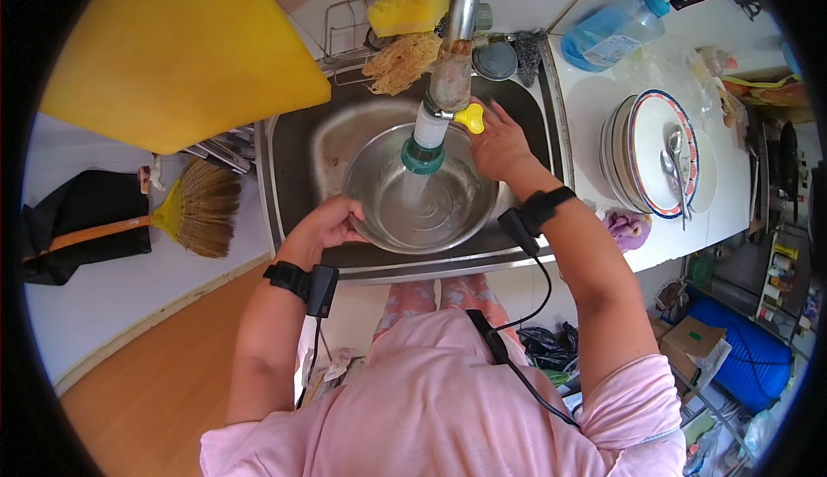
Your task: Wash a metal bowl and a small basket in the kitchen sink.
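Note:
A round metal bowl (452, 225) stands in the stainless steel sink (303, 154), under the faucet's green and white nozzle (428, 134). Water runs from the nozzle into the bowl. My left hand (333, 220) grips the bowl's rim at its lower left, thumb on top. My right hand (499, 144) is beside the bowl's upper right, just by the faucet's yellow valve handle (470, 118); its fingers are spread and partly hidden behind the handle, and whether they touch the bowl or handle is unclear.
A yellow sponge (410, 10), a fibre scrubber (404, 62) and a wire rack are behind the sink. Stacked plates (652, 147) with spoons, a purple cloth (627, 228) and a blue soap bottle (610, 34) stand on the right counter. A large yellow panel (187, 50) overhangs the left; below is a broom (203, 209).

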